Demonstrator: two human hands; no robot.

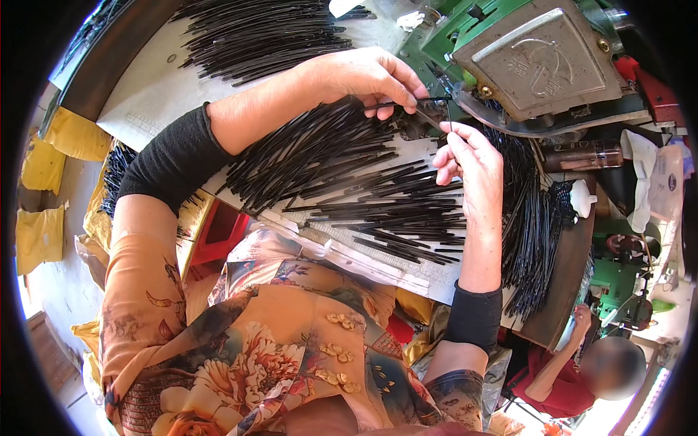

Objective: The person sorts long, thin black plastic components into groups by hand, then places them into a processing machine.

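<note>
My left hand (372, 78) reaches across the bench, thumb and fingers pinched on a thin black strip (438, 99) whose tip points right, toward the machine. Close by, my right hand (471, 163) is raised with its thumb and forefinger closed on another thin black strip (448, 115), standing nearly upright. The two strips come close at the front of a green machine (435, 43); whether they join there I cannot tell. Beneath my hands lie loose piles of similar black strips, one pile (313, 149) under my left forearm and another (396, 207) left of my right wrist.
A grey metal cover (538, 65) overhangs the bench at upper right. More black strips lie in a far bundle (262, 36) and a long bundle (529, 225) along the right edge. A brown bottle (583, 155) stands beyond. Another person in a red top (552, 381) sits at lower right.
</note>
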